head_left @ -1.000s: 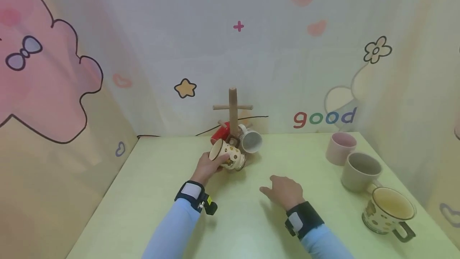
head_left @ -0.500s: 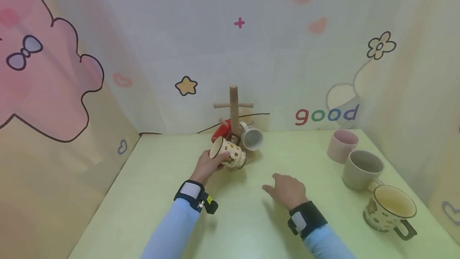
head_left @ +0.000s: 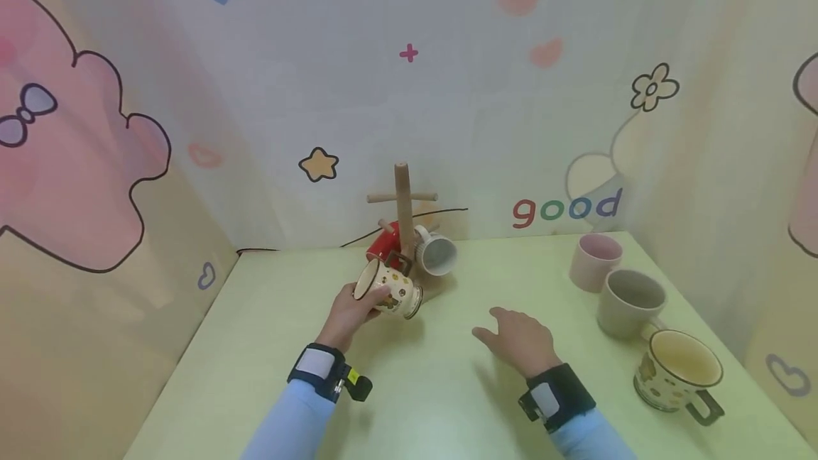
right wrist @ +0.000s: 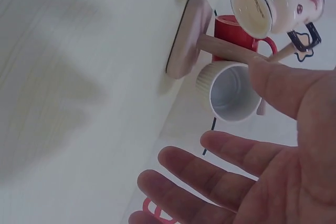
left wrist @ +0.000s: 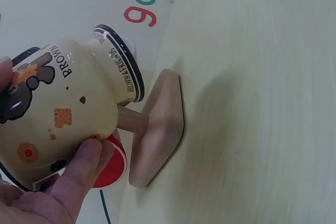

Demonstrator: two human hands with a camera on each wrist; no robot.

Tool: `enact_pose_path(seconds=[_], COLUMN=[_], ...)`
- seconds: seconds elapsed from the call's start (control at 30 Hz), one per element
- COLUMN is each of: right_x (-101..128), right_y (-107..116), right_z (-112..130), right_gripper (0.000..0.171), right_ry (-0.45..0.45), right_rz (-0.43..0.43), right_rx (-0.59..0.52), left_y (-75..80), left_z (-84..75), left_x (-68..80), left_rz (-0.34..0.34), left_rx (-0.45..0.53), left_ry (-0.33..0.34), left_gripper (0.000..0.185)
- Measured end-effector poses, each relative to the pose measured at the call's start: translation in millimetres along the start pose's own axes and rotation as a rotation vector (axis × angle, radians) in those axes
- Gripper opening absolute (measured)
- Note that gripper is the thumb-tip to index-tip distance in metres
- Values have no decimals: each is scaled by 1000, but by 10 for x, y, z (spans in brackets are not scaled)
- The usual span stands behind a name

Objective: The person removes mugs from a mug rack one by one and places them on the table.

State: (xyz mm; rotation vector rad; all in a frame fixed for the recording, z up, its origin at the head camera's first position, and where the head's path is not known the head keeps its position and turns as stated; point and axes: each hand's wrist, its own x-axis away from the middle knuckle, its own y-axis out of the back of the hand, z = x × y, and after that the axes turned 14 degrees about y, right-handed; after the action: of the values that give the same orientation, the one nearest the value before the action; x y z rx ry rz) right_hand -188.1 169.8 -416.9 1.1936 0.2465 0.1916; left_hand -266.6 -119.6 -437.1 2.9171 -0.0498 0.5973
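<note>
A cream mug (head_left: 388,291) printed with a bear and cookies lies on its side in the air in front of a wooden mug rack (head_left: 403,197). My left hand (head_left: 348,314) grips its body, thumb along the near side. The dark handle points up toward the rack's post; whether it touches a peg, I cannot tell. Behind hang a red mug (head_left: 380,245), partly hidden, and a white ribbed mug (head_left: 437,255) on the right. My right hand (head_left: 520,343) hovers over the table with fingers spread, holding nothing. In the right wrist view, the cream mug's base (right wrist: 252,10) faces the camera.
Along the table's right side stand a pink mug (head_left: 596,263), a grey mug (head_left: 629,304) and another cream printed mug (head_left: 677,371). Two upper pegs (head_left: 424,196) of the rack carry nothing. A printed cloth backdrop (head_left: 358,77) rises behind the table.
The head view has shifted slightly. My left hand has drawn the cream mug a little leftward from the post, so its handle shows more. My right hand has moved a little to the right.
</note>
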Motion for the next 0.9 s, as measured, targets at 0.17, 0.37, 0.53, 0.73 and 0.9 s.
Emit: enact_pose_path(seconds=[0.17, 0.37, 0.53, 0.73, 0.9], right_x=[25, 43, 66, 57, 31], right_y=[38, 94, 104, 118, 129], right_z=[-19, 47, 93, 143, 174], right_gripper=[57, 57, 55, 56, 55], right_ry=[-17, -7, -5, 22, 51], right_rz=[-13, -17, 0, -5, -17], right_rx=[-11, -18, -27, -23, -21], left_y=[76, 102, 59, 11, -27], left_z=[39, 67, 72, 35, -14], left_x=[76, 167, 237, 305, 367], left_rz=[-4, -33, -61, -143, -144], left_rx=[31, 29, -1, -112, -184], left_ry=[-25, -48, -73, -104, -140], left_gripper=[75, 73, 75, 82, 87])
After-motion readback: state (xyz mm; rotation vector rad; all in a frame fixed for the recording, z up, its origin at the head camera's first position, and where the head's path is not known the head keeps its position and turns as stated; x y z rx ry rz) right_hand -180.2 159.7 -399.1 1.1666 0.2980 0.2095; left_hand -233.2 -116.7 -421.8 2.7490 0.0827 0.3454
